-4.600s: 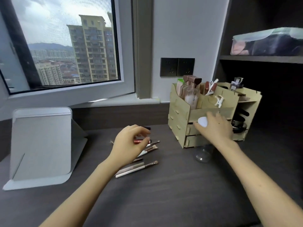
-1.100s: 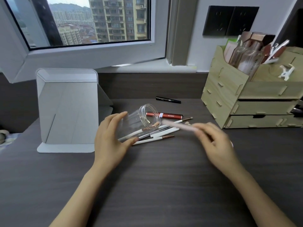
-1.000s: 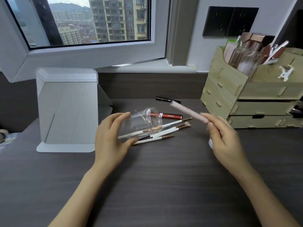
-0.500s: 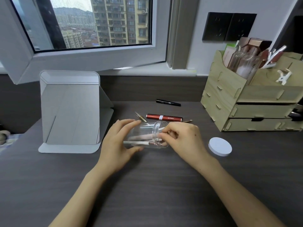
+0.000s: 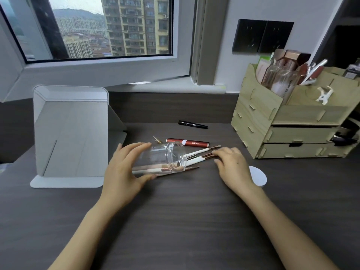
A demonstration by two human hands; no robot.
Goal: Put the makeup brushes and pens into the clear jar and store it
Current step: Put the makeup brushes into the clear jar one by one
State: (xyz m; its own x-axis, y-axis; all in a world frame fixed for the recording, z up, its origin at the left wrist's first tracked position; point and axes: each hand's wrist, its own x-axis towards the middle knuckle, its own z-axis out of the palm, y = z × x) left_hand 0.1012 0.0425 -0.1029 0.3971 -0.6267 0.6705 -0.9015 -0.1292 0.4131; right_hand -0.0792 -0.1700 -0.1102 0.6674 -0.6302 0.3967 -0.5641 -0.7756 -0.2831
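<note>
My left hand (image 5: 124,172) grips the clear jar (image 5: 163,158), tilted on its side with its mouth facing right. A pink brush and a white-handled brush lie inside it. Several white-handled makeup brushes (image 5: 198,155) lie on the desk just right of the jar's mouth. My right hand (image 5: 231,164) rests palm down with its fingertips on the tips of those brushes. Behind them lie a red pen marked "kiss" (image 5: 188,142), a black pen (image 5: 192,124) and a small gold-tipped piece (image 5: 157,139). The jar's white lid (image 5: 259,178) lies flat, partly behind my right wrist.
A wooden drawer organiser (image 5: 282,121) holding bottles and tools stands at the right. A grey folding mirror stand (image 5: 70,133) stands at the left. The window sill and wall run along the back of the dark desk (image 5: 185,221).
My right hand has drawn back from the jar's mouth, where it fed a brush in, and now lies on the loose brushes to the right. The jar stays in my left hand.
</note>
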